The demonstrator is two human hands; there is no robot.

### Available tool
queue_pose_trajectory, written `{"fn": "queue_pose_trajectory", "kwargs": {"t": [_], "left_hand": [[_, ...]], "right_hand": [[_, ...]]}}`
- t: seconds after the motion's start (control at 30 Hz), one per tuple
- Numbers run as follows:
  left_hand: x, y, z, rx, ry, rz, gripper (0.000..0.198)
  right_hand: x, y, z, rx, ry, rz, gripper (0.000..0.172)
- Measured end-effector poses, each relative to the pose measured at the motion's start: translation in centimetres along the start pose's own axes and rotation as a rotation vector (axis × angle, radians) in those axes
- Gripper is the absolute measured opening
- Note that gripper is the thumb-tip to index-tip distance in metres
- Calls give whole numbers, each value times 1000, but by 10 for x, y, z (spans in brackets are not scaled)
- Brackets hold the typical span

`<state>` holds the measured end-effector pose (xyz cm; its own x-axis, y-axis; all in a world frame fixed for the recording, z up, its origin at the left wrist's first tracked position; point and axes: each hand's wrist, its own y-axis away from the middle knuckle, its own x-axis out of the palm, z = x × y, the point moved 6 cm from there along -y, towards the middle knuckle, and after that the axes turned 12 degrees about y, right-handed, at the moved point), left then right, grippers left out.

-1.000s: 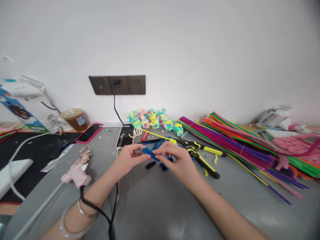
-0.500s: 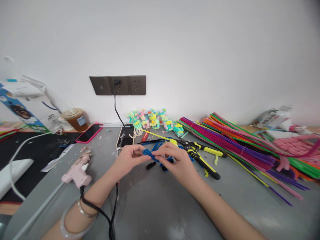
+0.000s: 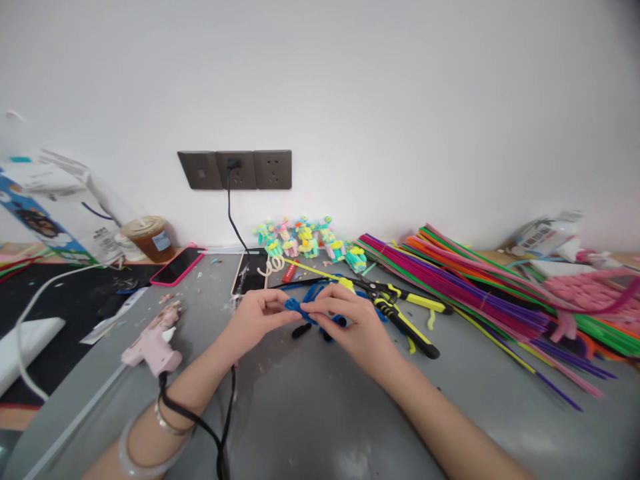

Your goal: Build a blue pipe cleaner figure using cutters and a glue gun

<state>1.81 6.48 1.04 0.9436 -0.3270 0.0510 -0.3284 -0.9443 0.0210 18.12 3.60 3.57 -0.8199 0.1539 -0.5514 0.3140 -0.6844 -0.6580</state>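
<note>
My left hand and my right hand meet over the grey table, both pinching a small blue pipe-cleaner piece between fingertips. More blue pipe cleaner shows under my right fingers. A short black piece lies on the table just below the hands. Yellow-handled pliers lie right behind my right hand.
A pink glue gun with a black cord lies at the left. Long pipe cleaners in many colours are piled at the right. Small finished figures stand by the wall, near a pink phone, a drink cup and a wall socket.
My right fingertips have slid slightly along the blue piece; both hands stay in nearly the same place.
</note>
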Motion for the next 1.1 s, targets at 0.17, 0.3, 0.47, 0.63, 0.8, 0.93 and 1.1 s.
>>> {"fn": "queue_pose_trajectory", "kwargs": {"t": [0.17, 0.3, 0.47, 0.63, 0.8, 0.93, 1.1], "left_hand": [[0, 0, 1, 14, 1, 7, 13], [-1, 0, 2, 10, 8, 10, 13], [0, -1, 4, 14, 54, 46, 13], [1, 0, 4, 9, 56, 31, 22], [1, 1, 3, 8, 104, 11, 26], [2, 0, 5, 3, 108, 35, 24], [-2, -1, 4, 74, 109, 30, 25]], "right_hand": [[0, 1, 0, -3, -12, 11, 16], [1, 2, -1, 5, -45, 29, 17], [0, 2, -1, 18, 2, 11, 19], [-4, 1, 6, -62, 138, -60, 20], [-3, 1, 10, -117, 158, -74, 22], [-3, 1, 10, -113, 163, -57, 17], [-10, 0, 3, -3, 130, -97, 22]]}}
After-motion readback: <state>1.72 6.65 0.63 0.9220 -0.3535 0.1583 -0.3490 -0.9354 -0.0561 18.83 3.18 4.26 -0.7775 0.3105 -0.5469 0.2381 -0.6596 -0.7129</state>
